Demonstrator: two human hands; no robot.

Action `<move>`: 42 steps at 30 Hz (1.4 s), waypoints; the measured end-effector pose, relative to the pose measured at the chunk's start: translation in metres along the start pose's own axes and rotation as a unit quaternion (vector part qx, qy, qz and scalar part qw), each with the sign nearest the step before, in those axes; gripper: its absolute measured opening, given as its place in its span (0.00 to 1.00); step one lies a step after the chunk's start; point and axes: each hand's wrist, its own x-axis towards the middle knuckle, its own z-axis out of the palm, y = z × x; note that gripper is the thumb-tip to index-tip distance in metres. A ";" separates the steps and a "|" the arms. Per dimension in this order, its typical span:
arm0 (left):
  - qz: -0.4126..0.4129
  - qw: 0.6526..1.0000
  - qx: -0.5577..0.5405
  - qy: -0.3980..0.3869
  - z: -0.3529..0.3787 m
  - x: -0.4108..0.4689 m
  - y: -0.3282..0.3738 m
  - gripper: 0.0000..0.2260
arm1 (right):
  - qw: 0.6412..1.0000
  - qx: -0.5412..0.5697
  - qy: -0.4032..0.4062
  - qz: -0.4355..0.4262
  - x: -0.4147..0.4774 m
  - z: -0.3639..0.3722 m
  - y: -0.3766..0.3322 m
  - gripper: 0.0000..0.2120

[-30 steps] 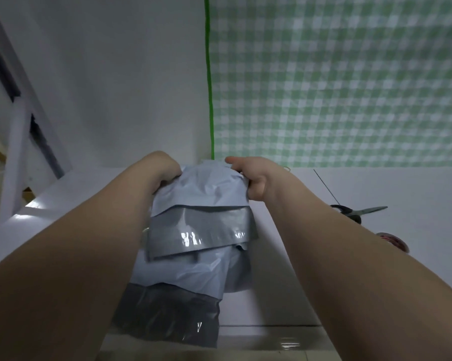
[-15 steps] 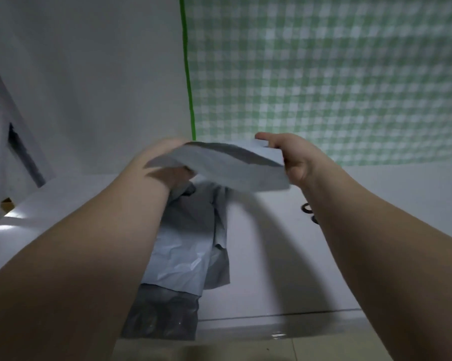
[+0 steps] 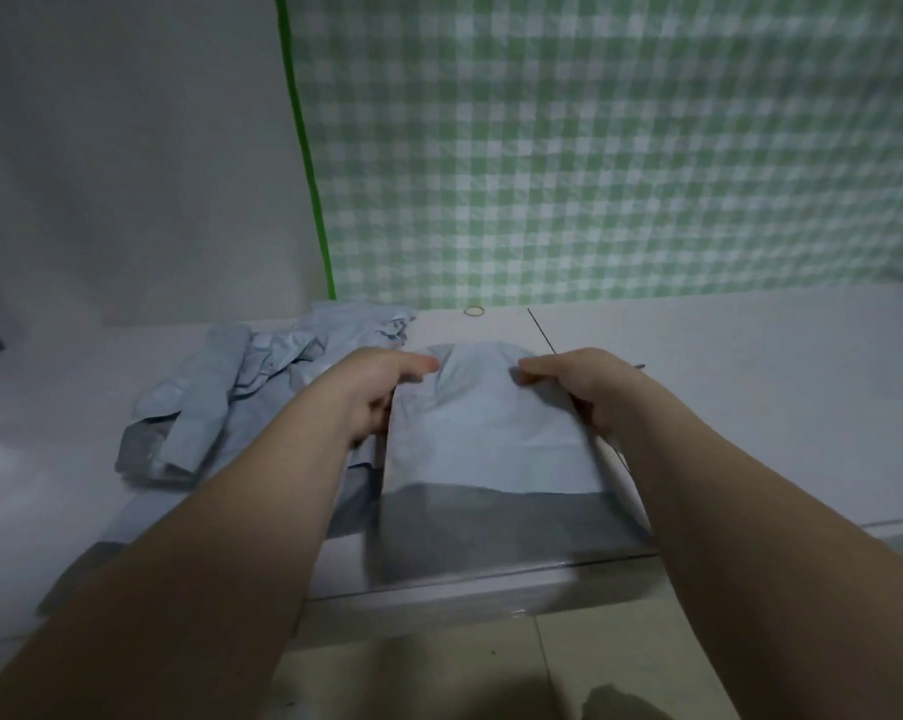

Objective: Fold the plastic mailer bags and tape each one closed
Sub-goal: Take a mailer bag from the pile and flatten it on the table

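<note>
- Pinning a flat pale-blue plastic mailer bag [image 3: 485, 433] to the white table [image 3: 750, 407], you have a hand on each top corner.
- Your left hand [image 3: 371, 392] pinches the bag's left edge, grip closed on it.
- Your right hand [image 3: 579, 387] presses the right corner, fingers curled; whether that grip truly clasps the plastic, you cannot tell.
- The bag's grey adhesive strip [image 3: 501, 532] lies at the table's near edge.
- Crumpled pale-blue mailer bags [image 3: 262, 376] sit heaped just left.
- A small rubber band [image 3: 474, 311] lies by the green checked cloth [image 3: 620, 148].

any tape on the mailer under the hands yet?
No. The mailer bag lies flat on the table between the left hand and right hand, with no tape strip visible on it.
</note>
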 end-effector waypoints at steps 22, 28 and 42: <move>0.044 0.993 0.082 -0.074 0.011 0.025 0.002 0.33 | 0.977 -0.175 0.085 -0.089 0.037 0.014 -0.009 0.18; 0.109 0.905 0.411 0.037 0.009 0.020 0.000 0.22 | 0.875 -0.423 0.166 -0.167 0.032 0.024 0.000 0.17; 0.136 0.846 0.512 -0.059 -0.001 -0.056 -0.024 0.13 | 0.775 -0.559 -0.062 -0.287 -0.058 0.020 0.049 0.20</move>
